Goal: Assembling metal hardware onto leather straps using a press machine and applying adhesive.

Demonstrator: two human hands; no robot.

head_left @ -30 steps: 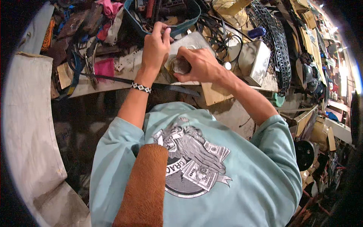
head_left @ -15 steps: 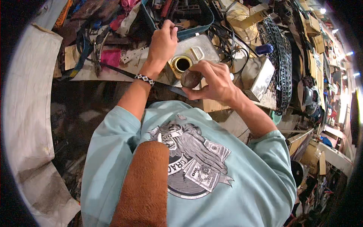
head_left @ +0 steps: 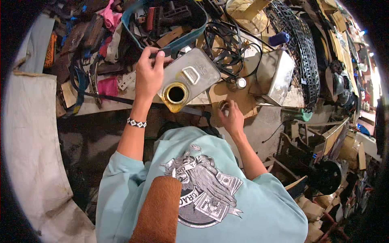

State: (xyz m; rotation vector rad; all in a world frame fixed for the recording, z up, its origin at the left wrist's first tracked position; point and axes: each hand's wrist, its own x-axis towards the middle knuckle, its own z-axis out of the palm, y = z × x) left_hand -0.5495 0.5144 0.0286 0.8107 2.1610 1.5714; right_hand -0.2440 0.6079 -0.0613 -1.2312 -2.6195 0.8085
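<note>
Workbench [head_left: 227, 94], cluttered, spanning upper half of view, front edge bending with the lens. Pale cloth [head_left: 28, 133] draped along far left, well apart from both hands. Light blue shirt [head_left: 202, 194] with printed back filling lower middle, brown strip [head_left: 160, 210] lying over it. Black lattice panel [head_left: 302, 48] curving down right side of bench, blue roller [head_left: 279, 38] just beside its inner edge. Blue-rimmed tray [head_left: 184, 36] at top centre, packed with dark tools. Tangle of black cables [head_left: 225, 44] between tray and lattice panel. Grey metal box [head_left: 277, 77] standing on bench right of centre, near cables.

Metal can [head_left: 192, 79], flat and rectangular, lying tilted at front edge of bench, folded handle on top face, round yellow-rimmed mouth [head_left: 176, 94] open and facing camera, overhanging bench edge. Left hand [head_left: 149, 75] gripping upper left corner of can, fingers closed over its far edge, beaded bracelet [head_left: 136, 122] on wrist. Right hand [head_left: 233, 117] lower right of can and apart from it, at bench edge, fingers curled closed around small round cap [head_left: 223, 106], only partly visible. Small silver disc [head_left: 241, 83] on bench above right hand, between can and metal box. Pink rag [head_left: 107, 86] left of left hand, near bench edge.
</note>
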